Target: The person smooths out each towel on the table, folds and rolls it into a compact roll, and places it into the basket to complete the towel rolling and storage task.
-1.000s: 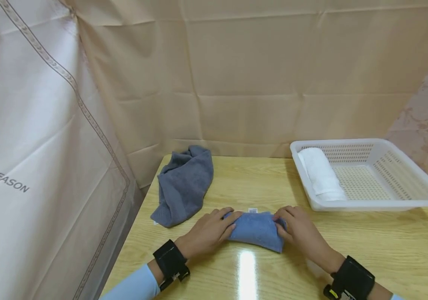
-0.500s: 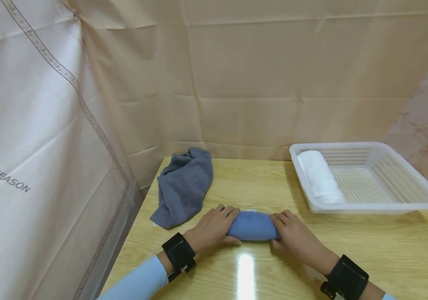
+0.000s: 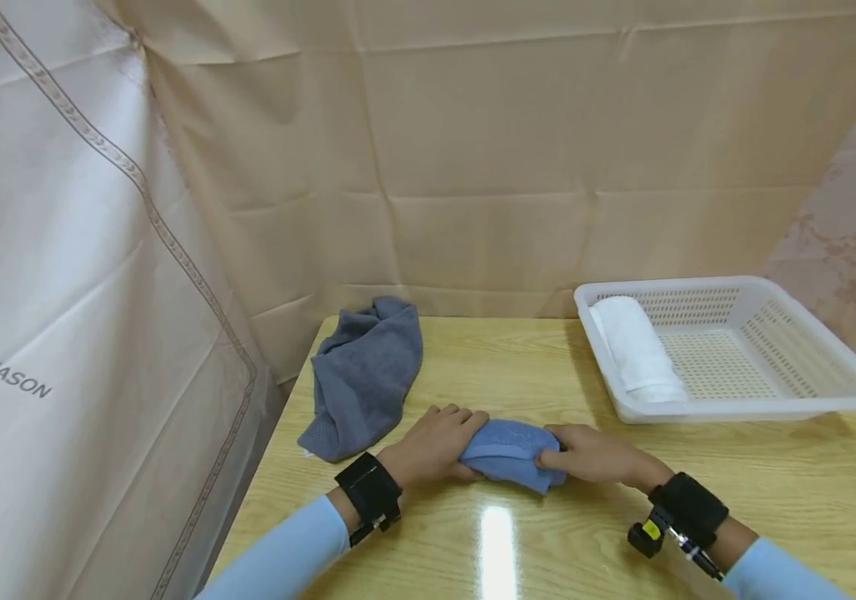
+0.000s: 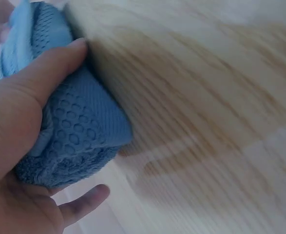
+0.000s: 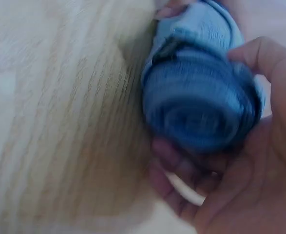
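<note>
Between the two hands is a rolled blue towel (image 3: pixel 510 450), a loose flap showing along its near side. My left hand (image 3: pixel 438 443) grips its left end, and in the left wrist view the thumb lies across the honeycomb-textured towel (image 4: pixel 74 119). At the other end my right hand (image 3: pixel 596 454) holds the roll, thumb on the near face. The right wrist view, somewhat blurred, shows the spiral end of the towel (image 5: pixel 201 119) with fingers curled beneath it.
A crumpled dark grey towel (image 3: pixel 371 375) lies at the table's left back. At the right back stands a white plastic basket (image 3: pixel 795 408) with a rolled white towel (image 3: pixel 636 350) along its left side. Cloth curtains (image 3: pixel 473 167) hang behind the wooden table (image 3: pixel 488 350).
The blue towel roll has turned between the hands, so a flap now faces the near side. The right hand has shifted its hold, its thumb coming onto the near face.
</note>
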The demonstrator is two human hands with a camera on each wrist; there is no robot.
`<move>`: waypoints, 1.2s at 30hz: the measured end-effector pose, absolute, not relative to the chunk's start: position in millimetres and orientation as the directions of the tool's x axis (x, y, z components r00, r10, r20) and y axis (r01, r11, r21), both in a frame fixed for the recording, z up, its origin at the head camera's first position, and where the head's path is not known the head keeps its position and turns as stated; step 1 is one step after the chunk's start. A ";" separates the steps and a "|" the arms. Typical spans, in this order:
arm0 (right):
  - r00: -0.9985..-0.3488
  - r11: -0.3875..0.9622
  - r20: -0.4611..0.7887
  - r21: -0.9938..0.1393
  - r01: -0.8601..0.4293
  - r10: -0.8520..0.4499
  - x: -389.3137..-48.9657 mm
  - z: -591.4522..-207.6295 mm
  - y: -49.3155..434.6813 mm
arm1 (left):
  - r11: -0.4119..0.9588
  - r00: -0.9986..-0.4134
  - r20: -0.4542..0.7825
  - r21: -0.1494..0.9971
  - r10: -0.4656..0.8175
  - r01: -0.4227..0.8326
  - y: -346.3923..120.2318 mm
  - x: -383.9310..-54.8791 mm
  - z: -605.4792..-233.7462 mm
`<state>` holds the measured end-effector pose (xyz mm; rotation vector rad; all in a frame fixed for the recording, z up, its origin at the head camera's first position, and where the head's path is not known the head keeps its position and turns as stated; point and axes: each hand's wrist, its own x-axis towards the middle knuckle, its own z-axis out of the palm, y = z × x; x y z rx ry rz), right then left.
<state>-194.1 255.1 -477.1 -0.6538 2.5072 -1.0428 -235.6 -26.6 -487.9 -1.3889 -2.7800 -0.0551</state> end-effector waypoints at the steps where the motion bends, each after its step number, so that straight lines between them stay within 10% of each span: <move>1: -0.838 0.658 -0.108 -0.676 -0.333 -0.535 -191.6 -477.3 250.3 | 0.599 -0.600 0.044 0.030 0.799 0.800 -26.3 -235.9 -487.6; 7: -0.807 0.777 0.099 -0.225 -0.588 -0.582 -181.4 -488.8 218.1 | 0.610 -0.610 0.036 0.011 0.792 0.793 -24.9 -239.1 -488.6; 16: -0.753 0.786 0.270 0.025 -0.617 -0.600 -200.9 -500.7 211.0 | 0.567 -0.562 0.073 -0.106 0.824 0.817 -21.1 -238.0 -494.8; 36: -0.789 0.804 0.242 -0.058 -0.592 -0.564 -209.3 -496.3 208.4 | 0.613 -0.618 0.025 0.102 0.786 0.784 -31.2 -247.4 -485.4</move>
